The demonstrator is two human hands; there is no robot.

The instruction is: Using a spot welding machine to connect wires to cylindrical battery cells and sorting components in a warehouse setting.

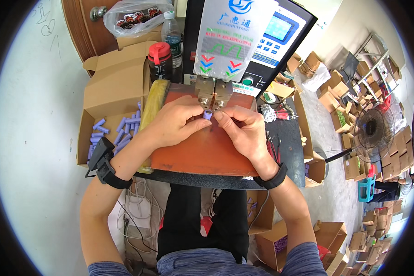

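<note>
A purple cylindrical battery cell [208,115] is pinched between the thumb and fingers of my left hand [179,122]. Its upper end is directly below the metal electrode holders [214,92] of a spot welding machine [225,37]. From the other side, my right hand [244,131] is closed in a pinch by the top of the cell. Whatever lies between its fingertips is too small to make out. Both hands are over an orange mat [188,158] on the dark table.
An open cardboard box [112,101] of loose purple cells stands left, beside a yellow wrapped bundle [155,103]. Behind are a red-capped bottle [160,62] and a water bottle [171,39]. Red-wired parts [280,112] lie right; a fan [373,129] stands farther off.
</note>
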